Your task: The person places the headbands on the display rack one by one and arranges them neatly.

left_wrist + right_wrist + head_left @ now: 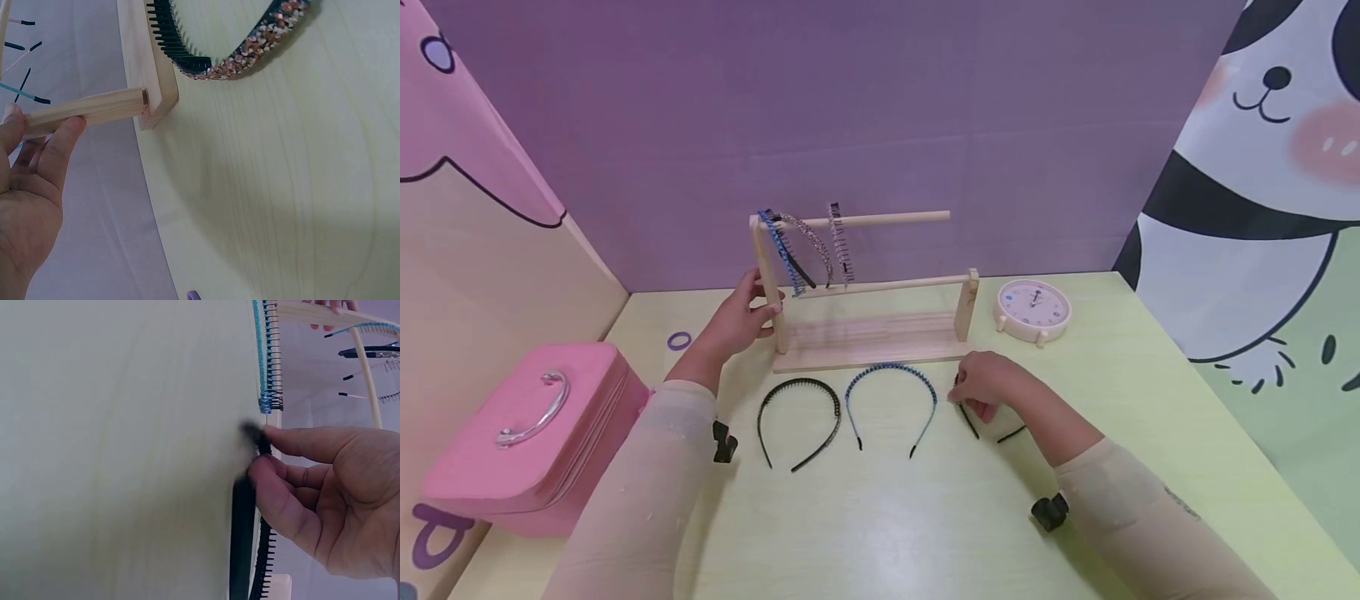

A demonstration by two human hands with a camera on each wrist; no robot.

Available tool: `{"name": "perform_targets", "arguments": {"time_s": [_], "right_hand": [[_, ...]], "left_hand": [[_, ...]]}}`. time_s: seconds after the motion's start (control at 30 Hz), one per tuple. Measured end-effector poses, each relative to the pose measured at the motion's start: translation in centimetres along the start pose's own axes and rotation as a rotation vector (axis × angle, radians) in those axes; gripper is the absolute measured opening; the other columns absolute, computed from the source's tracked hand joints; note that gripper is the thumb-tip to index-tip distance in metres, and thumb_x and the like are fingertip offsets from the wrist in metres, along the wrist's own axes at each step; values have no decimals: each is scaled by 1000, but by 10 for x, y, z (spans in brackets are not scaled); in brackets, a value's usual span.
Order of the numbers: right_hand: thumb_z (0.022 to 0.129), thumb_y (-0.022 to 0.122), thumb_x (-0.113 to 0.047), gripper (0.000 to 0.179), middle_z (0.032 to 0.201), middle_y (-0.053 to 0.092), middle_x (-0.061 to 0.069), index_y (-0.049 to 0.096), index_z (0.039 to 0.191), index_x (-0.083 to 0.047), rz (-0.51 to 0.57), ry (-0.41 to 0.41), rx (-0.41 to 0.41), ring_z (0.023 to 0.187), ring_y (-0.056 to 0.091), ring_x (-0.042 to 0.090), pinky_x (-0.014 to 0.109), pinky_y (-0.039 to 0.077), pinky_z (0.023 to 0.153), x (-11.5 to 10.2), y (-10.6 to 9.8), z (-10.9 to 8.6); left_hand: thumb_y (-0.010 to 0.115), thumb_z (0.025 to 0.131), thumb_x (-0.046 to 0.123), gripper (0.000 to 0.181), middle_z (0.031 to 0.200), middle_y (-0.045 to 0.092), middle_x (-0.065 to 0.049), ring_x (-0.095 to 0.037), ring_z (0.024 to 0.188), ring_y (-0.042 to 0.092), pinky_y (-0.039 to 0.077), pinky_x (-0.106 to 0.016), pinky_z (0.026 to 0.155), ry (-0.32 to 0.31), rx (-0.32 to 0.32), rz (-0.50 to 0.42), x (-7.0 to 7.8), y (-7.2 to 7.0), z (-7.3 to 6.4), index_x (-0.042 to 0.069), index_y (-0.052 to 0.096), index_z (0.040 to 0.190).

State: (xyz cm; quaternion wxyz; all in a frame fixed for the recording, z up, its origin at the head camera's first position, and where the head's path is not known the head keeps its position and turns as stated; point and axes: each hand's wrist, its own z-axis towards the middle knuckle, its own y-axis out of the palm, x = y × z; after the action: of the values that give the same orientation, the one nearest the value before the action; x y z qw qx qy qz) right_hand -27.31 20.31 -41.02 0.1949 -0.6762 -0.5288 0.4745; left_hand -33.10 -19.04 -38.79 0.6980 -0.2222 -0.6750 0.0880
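My left hand [737,321] grips the left upright [765,267] of a wooden two-bar rack, thumb and fingers on either side of the post. Several headbands hang from the rack's upper bar at its left end, among them a blue one [786,258] and a glittery one [812,237]. With thumb and fingers my right hand [996,379] pinches a toothed black headband [242,537] at the table's right, covering part of it. To its left lie a blue beaded headband [891,367] and a dark headband [800,383], whose rose-gold stones [256,47] show in the left wrist view.
A pink clock [1033,308] lies on the table right of the rack. At the left stands a pink case [542,425] with a silver handle, and a small purple ring [679,341] lies behind my left forearm. A purple backdrop [850,108] rises behind the table.
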Motion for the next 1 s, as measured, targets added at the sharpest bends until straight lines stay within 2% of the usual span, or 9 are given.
{"name": "perform_targets", "arguments": {"time_s": [0.17,0.27,0.53,0.7,0.9,1.0], "right_hand": [[91,67,-20,14,75,67,8,62,88,-7,-52,10,2,61,69,19,32,58,61,0,-2,-7],[93,64,-18,12,76,65,8,61,89,-7,-54,-13,9,62,68,19,32,58,61,-1,-5,-15],[96,59,-16,12,75,62,9,61,95,-4,13,-146,55,62,65,18,30,59,59,-9,-34,-44],[96,59,-14,16,83,65,10,62,105,-1,39,-209,77,70,65,19,31,60,64,-22,-54,-70],[97,58,-11,13,92,65,12,57,105,-1,138,-309,164,79,67,22,34,62,72,-35,-67,-95],[96,59,-14,12,93,65,12,57,103,-4,144,-353,258,83,68,22,35,61,76,-38,-71,-101]], "left_hand": [[51,102,16,62,143,47,-11,-33,134,47,53,-49,96,6,4,1,0,-1,0,28,18,154],[51,102,16,62,143,47,-11,-33,134,48,53,-48,96,6,4,-4,-1,-1,1,26,18,154],[52,102,17,64,144,46,-13,-33,134,48,52,-50,97,2,2,-9,-2,0,0,28,17,154],[52,102,17,65,145,45,-13,-34,135,48,52,-50,97,-6,-2,-10,-3,0,0,28,16,155],[51,102,16,63,145,46,-12,-33,134,48,52,-49,97,-5,0,-11,-2,1,1,30,17,154],[51,102,16,64,145,46,-13,-33,135,47,51,-49,98,-5,-1,-6,-1,1,1,31,16,154]]}}
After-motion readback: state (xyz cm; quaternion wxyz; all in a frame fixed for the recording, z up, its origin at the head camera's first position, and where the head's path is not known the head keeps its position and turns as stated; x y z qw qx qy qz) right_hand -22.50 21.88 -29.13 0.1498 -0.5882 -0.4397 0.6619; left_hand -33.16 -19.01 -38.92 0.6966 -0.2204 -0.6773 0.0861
